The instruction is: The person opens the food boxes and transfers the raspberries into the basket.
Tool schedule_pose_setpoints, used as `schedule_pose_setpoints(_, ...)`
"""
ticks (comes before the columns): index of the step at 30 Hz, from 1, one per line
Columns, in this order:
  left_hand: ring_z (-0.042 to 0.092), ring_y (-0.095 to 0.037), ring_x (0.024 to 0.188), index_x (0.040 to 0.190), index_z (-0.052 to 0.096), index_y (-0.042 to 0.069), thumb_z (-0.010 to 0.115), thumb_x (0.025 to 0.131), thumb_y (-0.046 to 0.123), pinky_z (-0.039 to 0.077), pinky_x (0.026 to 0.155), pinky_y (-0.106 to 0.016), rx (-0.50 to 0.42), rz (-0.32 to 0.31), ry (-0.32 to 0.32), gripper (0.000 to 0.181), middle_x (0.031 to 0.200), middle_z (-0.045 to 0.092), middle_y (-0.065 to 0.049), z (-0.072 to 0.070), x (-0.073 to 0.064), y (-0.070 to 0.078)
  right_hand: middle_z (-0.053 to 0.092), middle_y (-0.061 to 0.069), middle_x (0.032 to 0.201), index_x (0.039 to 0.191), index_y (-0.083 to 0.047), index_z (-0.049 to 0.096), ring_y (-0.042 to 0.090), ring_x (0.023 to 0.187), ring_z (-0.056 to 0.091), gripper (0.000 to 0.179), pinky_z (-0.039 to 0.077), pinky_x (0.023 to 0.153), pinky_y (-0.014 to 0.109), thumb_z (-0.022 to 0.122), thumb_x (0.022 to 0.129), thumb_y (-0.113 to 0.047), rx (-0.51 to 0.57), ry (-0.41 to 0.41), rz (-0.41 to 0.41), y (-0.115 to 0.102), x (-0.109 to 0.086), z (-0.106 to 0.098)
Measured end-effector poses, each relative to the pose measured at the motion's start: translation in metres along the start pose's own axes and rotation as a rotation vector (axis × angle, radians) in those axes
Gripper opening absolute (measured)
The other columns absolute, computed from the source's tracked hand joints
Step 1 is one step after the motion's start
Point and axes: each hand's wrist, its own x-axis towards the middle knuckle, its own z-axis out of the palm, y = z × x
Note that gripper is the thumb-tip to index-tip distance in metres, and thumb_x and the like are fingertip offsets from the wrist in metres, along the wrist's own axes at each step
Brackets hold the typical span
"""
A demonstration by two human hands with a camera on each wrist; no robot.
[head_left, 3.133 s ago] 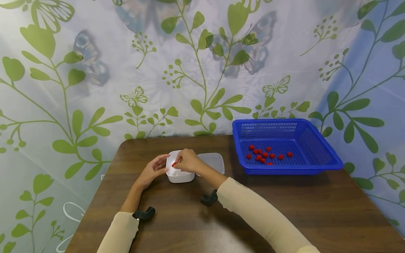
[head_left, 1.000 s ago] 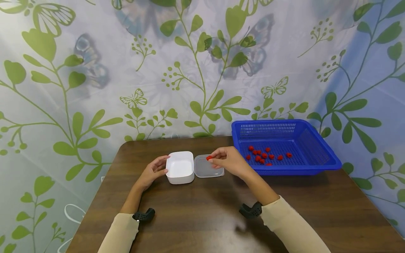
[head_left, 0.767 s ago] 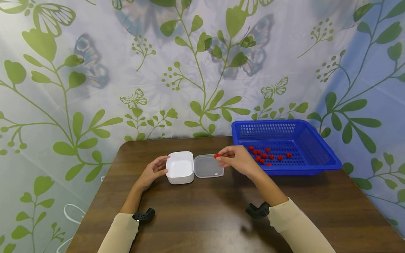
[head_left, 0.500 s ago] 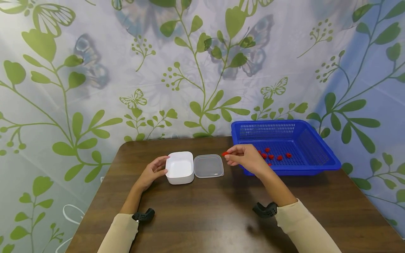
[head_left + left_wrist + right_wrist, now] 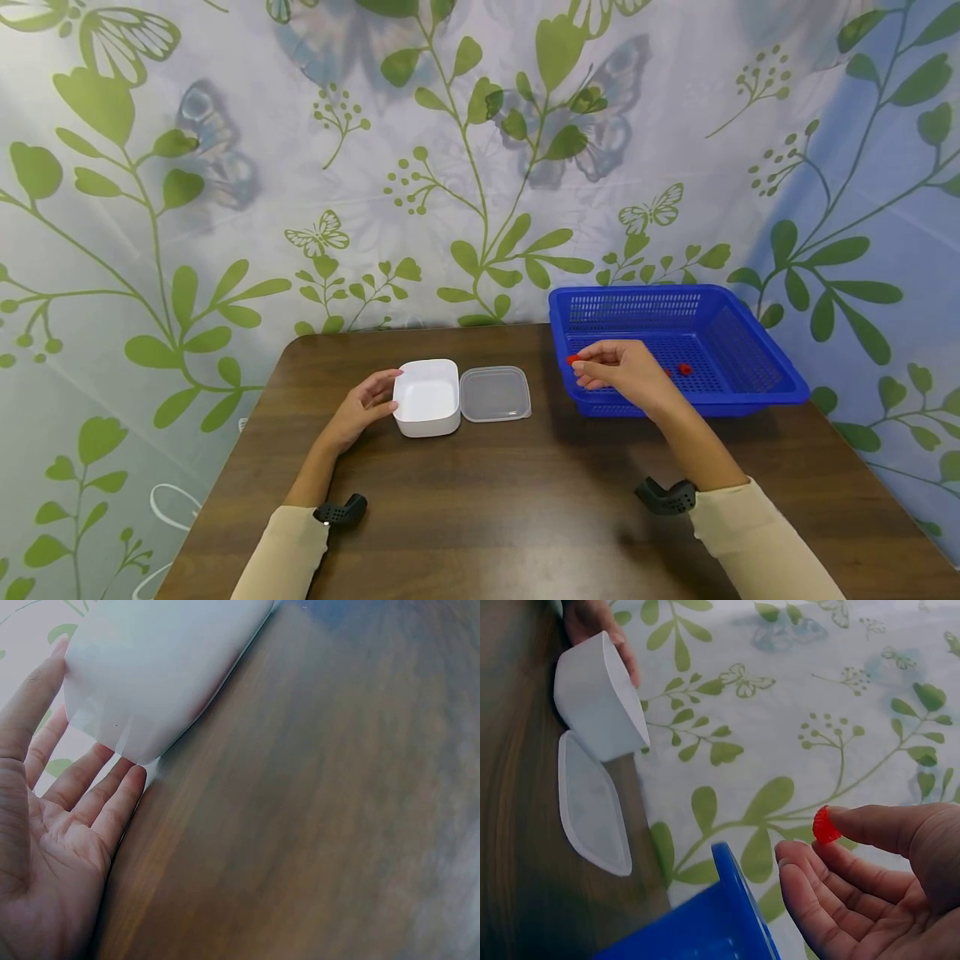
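Observation:
My left hand (image 5: 365, 408) rests its thumb and fingertips against the left side of a small white plastic box (image 5: 426, 421). The left wrist view shows those fingers fairly straight, touching the wall of the box (image 5: 150, 682). Between thumb and fingertips my right hand (image 5: 622, 368) pinches a red raspberry (image 5: 826, 825). That hand is above the left part of a blue perforated basket (image 5: 750, 367). A couple of raspberries (image 5: 685, 368) show on the basket floor; the hand hides the others there.
A clear lid (image 5: 495, 394) lies flat on the brown wooden table (image 5: 480, 517), between the box and the basket. Behind the table hangs a curtain (image 5: 450, 167) printed with leaves and butterflies.
My right hand has gone from inside the white box rightward past the lid to over the basket, with a raspberry still pinched. My left hand has stayed at the box.

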Motion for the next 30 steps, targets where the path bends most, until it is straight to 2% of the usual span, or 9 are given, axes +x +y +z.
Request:
schedule_pose_setpoints(5, 0.05, -0.017, 0.133, 0.147, 0.046, 0.0, 0.066, 0.095, -0.002, 0.044, 0.105, -0.023, 0.003, 0.006, 0.005, 0.056, 0.15, 0.045, -0.023, -0.001, 0.001, -0.001, 0.073, 0.024, 0.108, 0.118, 0.007, 0.066, 0.033, 0.09, 0.074, 0.044, 0.06, 0.082, 0.038, 0.075, 0.094, -0.029, 0.001, -0.002, 0.036, 0.001, -0.005, -0.015)
schedule_pose_setpoints(8, 0.048, -0.022, 0.136, 0.146, 0.047, 0.0, 0.067, 0.094, -0.003, 0.043, 0.106, -0.023, -0.002, 0.004, 0.011, 0.056, 0.15, 0.046, -0.023, -0.001, 0.0, 0.0, 0.074, 0.02, 0.107, 0.121, 0.007, 0.065, 0.03, 0.091, 0.075, 0.047, 0.059, 0.085, 0.04, 0.074, 0.094, -0.031, -0.014, -0.005, 0.058, 0.002, -0.008, -0.023)
schedule_pose_setpoints(14, 0.044, -0.032, 0.138, 0.146, 0.047, 0.001, 0.067, 0.094, -0.002, 0.042, 0.107, -0.022, 0.003, -0.006, 0.012, 0.056, 0.151, 0.046, -0.022, 0.0, 0.0, 0.0, 0.075, 0.016, 0.103, 0.124, 0.008, 0.064, 0.023, 0.087, 0.075, 0.05, 0.06, 0.082, 0.034, 0.074, 0.095, -0.032, -0.078, -0.014, 0.092, 0.008, -0.01, -0.038)
schedule_pose_setpoints(18, 0.045, -0.029, 0.138, 0.146, 0.047, 0.001, 0.067, 0.095, -0.002, 0.042, 0.107, -0.022, 0.011, 0.0, 0.012, 0.055, 0.151, 0.046, -0.022, -0.001, 0.001, 0.0, 0.075, 0.015, 0.101, 0.124, 0.011, 0.063, 0.027, 0.088, 0.074, 0.049, 0.061, 0.078, 0.033, 0.073, 0.095, -0.028, -0.072, -0.021, 0.101, 0.013, -0.009, -0.048)
schedule_pose_setpoints(24, 0.048, -0.02, 0.136, 0.146, 0.047, 0.0, 0.067, 0.094, -0.004, 0.043, 0.107, -0.023, 0.002, 0.004, 0.016, 0.056, 0.15, 0.046, -0.022, -0.002, 0.002, 0.0, 0.075, 0.016, 0.103, 0.123, 0.011, 0.062, 0.021, 0.086, 0.074, 0.05, 0.06, 0.076, 0.03, 0.073, 0.095, -0.029, -0.1, -0.04, 0.108, 0.016, -0.006, -0.061)
schedule_pose_setpoints(30, 0.049, -0.019, 0.136, 0.146, 0.047, 0.0, 0.067, 0.094, -0.003, 0.044, 0.106, -0.024, -0.006, 0.004, 0.009, 0.056, 0.151, 0.046, -0.023, -0.001, 0.002, -0.001, 0.074, 0.016, 0.104, 0.123, 0.012, 0.062, 0.02, 0.086, 0.074, 0.051, 0.06, 0.077, 0.031, 0.072, 0.096, -0.03, -0.139, -0.057, 0.138, 0.022, -0.004, -0.072)
